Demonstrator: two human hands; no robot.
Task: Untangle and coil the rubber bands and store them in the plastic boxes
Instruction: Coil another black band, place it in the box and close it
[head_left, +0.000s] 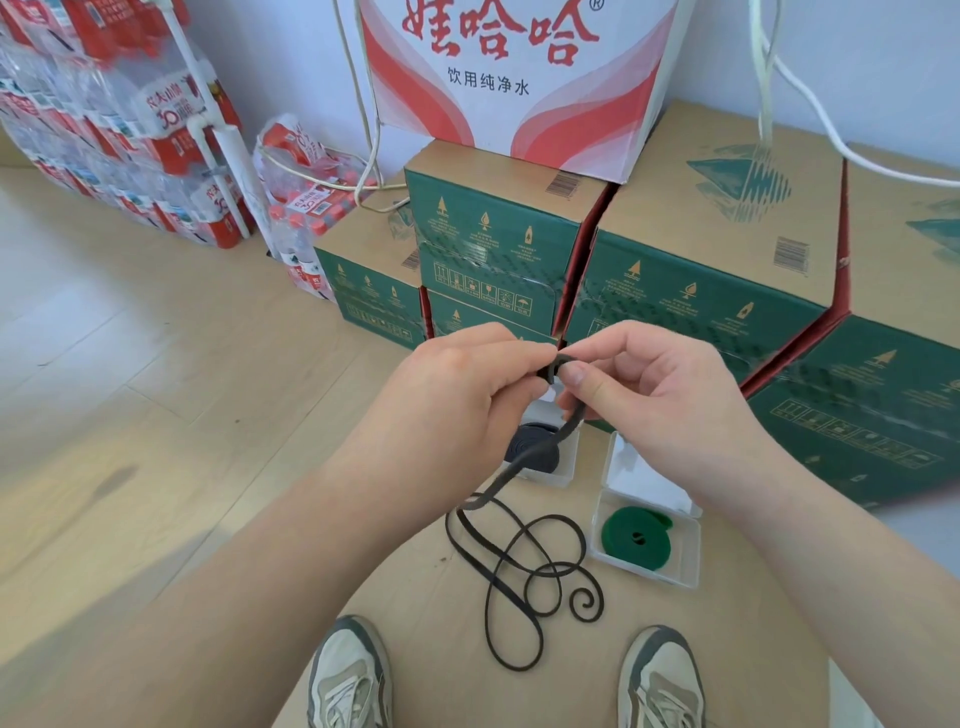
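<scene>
We hold the end of the black rubber band (519, 467) up at chest height, our left hand (462, 395) and right hand (644, 384) both pinched shut on it, fingertips meeting around a small tight curl. We judge this is the start of a coil: the core has to be kept pinched from both sides or it springs open, and lifting it lets the slack hang free and feed upward without kinking.

The rest of the band trails down to the floor and lies in loose overlapping loops between our hands and our shoes (353, 670), ending in a small spiral. The loops cross each other but look slack, not knotted, so we expect them to pull out as we wind.

Two clear plastic boxes stand open on the floor just beyond the loops. The left box (566, 462) already holds a finished black coil (535, 449), partly hidden by our hand and the hanging band. The right box (649, 545) holds a green coil (639, 538), its lid tipped back.

Room is tight ahead: green cartons (701, 291) rise close behind the boxes, so the lids have little clearance rearward. The floor to the left is open, and the hanging band passes right over the left box, where it could snag the rim.
</scene>
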